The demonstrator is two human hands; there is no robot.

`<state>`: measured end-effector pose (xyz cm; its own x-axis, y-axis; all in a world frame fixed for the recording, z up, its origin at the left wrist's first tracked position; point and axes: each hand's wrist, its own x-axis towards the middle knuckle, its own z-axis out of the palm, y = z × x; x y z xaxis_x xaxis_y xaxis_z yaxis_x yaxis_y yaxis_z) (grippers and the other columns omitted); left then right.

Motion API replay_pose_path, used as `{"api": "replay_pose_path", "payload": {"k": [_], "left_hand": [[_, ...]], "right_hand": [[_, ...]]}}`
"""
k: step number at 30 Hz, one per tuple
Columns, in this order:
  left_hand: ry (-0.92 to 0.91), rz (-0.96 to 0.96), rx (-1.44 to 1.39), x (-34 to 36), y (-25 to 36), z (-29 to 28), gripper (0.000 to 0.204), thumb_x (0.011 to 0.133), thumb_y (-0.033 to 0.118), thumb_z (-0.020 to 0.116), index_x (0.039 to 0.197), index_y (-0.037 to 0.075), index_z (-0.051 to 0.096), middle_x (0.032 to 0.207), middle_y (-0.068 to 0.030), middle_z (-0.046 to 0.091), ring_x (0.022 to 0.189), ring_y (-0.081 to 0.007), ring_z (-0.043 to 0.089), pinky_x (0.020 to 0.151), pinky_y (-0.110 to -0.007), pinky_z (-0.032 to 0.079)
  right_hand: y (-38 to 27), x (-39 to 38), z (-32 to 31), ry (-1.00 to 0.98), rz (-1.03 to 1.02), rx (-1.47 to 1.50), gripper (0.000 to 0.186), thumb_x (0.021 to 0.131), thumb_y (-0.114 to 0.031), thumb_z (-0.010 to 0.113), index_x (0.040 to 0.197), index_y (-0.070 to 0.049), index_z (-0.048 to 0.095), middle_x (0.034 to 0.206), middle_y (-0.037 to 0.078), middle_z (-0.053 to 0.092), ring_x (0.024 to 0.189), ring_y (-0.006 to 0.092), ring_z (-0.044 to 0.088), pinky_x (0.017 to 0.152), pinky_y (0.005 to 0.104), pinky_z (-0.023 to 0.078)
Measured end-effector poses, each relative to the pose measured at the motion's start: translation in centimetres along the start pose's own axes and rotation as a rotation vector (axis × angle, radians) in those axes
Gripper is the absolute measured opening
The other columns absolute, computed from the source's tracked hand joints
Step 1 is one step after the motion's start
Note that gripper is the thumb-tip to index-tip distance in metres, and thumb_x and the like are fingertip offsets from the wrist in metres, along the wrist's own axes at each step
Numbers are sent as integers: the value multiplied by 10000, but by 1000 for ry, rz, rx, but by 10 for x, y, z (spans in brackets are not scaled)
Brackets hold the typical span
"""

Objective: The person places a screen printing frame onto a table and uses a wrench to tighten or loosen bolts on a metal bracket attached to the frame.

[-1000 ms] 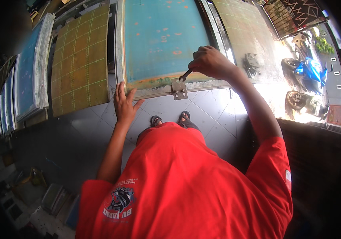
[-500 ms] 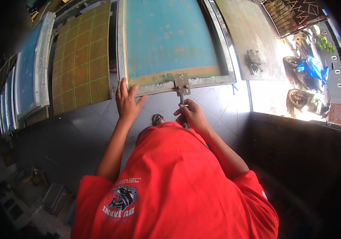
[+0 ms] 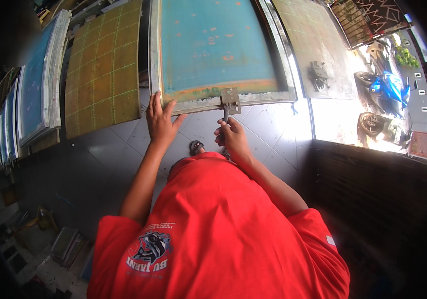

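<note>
A screen frame with teal mesh (image 3: 213, 45) and a pale metal border (image 3: 285, 55) lies in front of me, a steel bracket (image 3: 231, 97) fixed on its near edge. My left hand (image 3: 162, 122) rests spread, fingertips on the frame's near left corner. Below the bracket, my right hand (image 3: 233, 137) is closed on a dark wrench (image 3: 227, 113), whose head is at the bracket's lower bolt.
Olive gridded boards (image 3: 101, 74) and stacked screens (image 3: 36, 84) stand at left. A pale board (image 3: 303, 30) at right carries dark clamp pieces (image 3: 318, 74). Beyond are parked motorbikes (image 3: 393, 89). Grey floor tiles (image 3: 271, 134) show below.
My right hand, with the wrench, has swung from above the bracket down to below it, then risen slightly. My left hand stays on the frame.
</note>
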<state>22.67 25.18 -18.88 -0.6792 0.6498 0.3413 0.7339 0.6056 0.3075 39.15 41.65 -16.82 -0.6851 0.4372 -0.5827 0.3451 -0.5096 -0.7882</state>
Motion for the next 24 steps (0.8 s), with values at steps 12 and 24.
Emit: {"api": "replay_pose_path", "payload": {"k": [12, 24], "left_hand": [[-1, -3, 19, 0, -2, 2, 497, 817, 428, 699, 1172, 91, 611, 1431, -224, 363, 1329, -431, 334, 1073, -509, 312], [-32, -15, 37, 2, -2, 1, 502, 820, 421, 699, 1198, 104, 608, 1441, -212, 349, 1347, -418, 310, 1083, -510, 295]], "right_hand": [[-95, 13, -47, -171, -30, -1151, 309, 916, -274, 578, 946, 14, 687, 694, 157, 647, 655, 269, 650, 641, 401, 495], [-186, 88, -14, -481, -1266, -1922, 319, 715, -466, 737, 726, -152, 686, 691, 28, 650, 668, 238, 626, 761, 387, 443]]}}
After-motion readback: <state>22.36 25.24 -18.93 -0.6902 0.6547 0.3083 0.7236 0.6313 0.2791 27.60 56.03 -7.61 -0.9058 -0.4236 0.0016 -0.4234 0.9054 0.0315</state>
